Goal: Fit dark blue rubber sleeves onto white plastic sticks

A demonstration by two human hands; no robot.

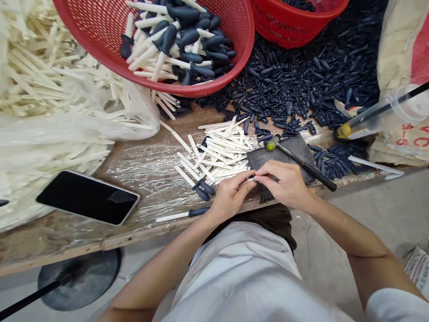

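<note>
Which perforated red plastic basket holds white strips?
The left perforated red plastic basket: white strips show among its dark blue handles; the right basket shows only dark pieces.

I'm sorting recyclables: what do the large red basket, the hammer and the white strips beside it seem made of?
Large red basket: likely plastic; glossy, perforated wall.
Hammer: yellowish face, perhaps plastic; glinting, probably metal shaft; matte black grip, maybe rubber.
White strips: probably plastic; smooth, uniform.

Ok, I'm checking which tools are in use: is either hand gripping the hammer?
No, the hammer lies across the dark mat, while the left hand and right hand meet at the fingertips beside it.
</note>
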